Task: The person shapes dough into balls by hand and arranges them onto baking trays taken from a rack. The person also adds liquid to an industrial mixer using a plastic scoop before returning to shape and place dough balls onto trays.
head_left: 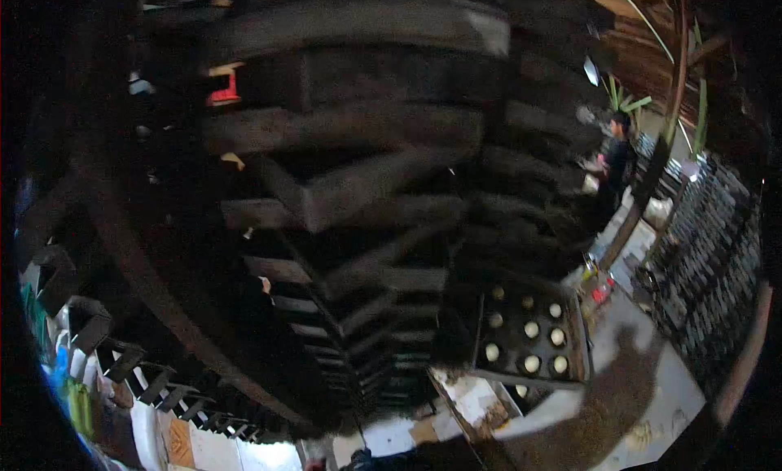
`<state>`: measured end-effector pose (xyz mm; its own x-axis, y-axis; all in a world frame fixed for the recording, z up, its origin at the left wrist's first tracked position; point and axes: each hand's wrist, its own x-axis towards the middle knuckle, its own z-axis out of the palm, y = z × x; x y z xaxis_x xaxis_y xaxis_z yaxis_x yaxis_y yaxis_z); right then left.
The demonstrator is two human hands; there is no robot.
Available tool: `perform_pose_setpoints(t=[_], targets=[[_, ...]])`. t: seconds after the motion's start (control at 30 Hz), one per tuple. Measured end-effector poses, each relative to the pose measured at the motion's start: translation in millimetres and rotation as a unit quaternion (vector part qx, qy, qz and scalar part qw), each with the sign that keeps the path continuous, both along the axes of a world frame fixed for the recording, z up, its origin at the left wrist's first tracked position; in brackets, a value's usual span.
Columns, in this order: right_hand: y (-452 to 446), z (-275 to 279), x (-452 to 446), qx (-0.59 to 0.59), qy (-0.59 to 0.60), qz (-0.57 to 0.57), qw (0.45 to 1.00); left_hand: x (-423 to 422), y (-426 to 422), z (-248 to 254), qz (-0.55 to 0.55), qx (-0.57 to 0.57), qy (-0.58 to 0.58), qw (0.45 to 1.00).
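Observation:
Neither my left hand nor my right hand can be made out. A dark square tray (511, 349) at the lower right bears several round, pale lumps, such as one (532, 330) near its middle. Part of another tray (525, 402) with a pale lump shows just below it. Dark slatted racks or boards (366, 186) fill the middle, blurred and dim.
A person (617, 162) in dark clothes and a cap stands at the upper right. A long pole (652, 178) slants beside them. Stacked dark pieces (709, 243) line the right side. A person's shadow falls on the pale floor (680, 389). Red items (603, 289) lie near the tray.

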<state>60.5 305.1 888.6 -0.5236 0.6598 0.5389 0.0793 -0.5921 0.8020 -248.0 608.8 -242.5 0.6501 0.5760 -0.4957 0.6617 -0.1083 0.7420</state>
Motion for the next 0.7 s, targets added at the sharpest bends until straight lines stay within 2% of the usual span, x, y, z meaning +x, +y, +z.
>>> perform_pose_setpoints(t=[0.07,0.13,0.17,0.2,0.23,0.27,0.3,0.37,0.43,0.47,0.5,0.57,0.6,0.63,0.67,0.7], targets=[[-52.9,-38.2,-15.9,0.02,0.014,-0.01,1.0,0.3,-19.9,-9.6,-0.036,0.038,-0.023,0.998],[-108.9,-75.0,-34.9,0.046,0.035,-0.029,0.998,19.9,-36.4,-14.4,-0.114,0.188,-0.064,0.973],[-138.5,-90.2,-39.9,0.064,0.052,-0.039,0.996,30.9,-39.8,-17.7,-0.027,-0.053,-0.079,0.995],[-165.8,-104.3,-47.3,0.083,0.062,-0.051,0.993,57.1,-47.6,-23.4,-0.127,0.134,-0.147,0.972],[-194.6,-118.5,-54.2,0.1,0.076,-0.06,0.99,71.6,-58.7,-28.7,-0.177,0.349,-0.196,0.899],[-221.7,-132.7,-59.2,0.118,0.089,-0.071,0.986,74.9,-59.2,-24.8,-0.175,0.017,-0.182,0.967],[-247.4,-148.2,-63.4,0.134,0.105,-0.082,0.982,69.6,-53.9,-17.0,-0.077,-0.264,-0.101,0.956],[-291.6,-182.5,-69.9,0.165,0.142,-0.096,0.971,81.0,-59.4,-28.4,-0.164,-0.159,-0.024,0.973],[-324.5,-217.5,-71.7,0.181,0.18,-0.103,0.961,76.6,-94.2,-7.0,-0.069,-0.213,-0.032,0.974],[-334.4,-235.6,-73.9,0.179,0.183,-0.104,0.961,81.5,-91.6,-18.8,-0.075,-0.281,0.008,0.957],[-340.5,-265.9,-68.6,0.207,0.257,-0.099,0.939,76.3,-99.4,-5.6,-0.131,-0.21,-0.057,0.967],[-343.7,-331.4,-50.7,0.263,0.397,-0.086,0.875,76.8,-91.0,4.3,-0.156,-0.315,-0.127,0.927],[-341.6,-351.2,-45.7,0.288,0.465,-0.079,0.834,76.5,-94.4,5.5,-0.153,-0.314,-0.124,0.929],[-335.1,-361.7,-46.7,0.234,0.452,-0.161,0.846,75.4,-99.6,7.2,-0.098,-0.281,-0.11,0.948],[-346.3,-376.1,-35.5,0.187,0.489,-0.141,0.84,75.0,-102.6,10.4,-0.044,-0.245,-0.097,0.964],[-355.2,-396.9,-20.1,0.141,0.523,-0.12,0.832,71.0,-104.2,19.6,-0.045,-0.241,-0.092,0.965]])
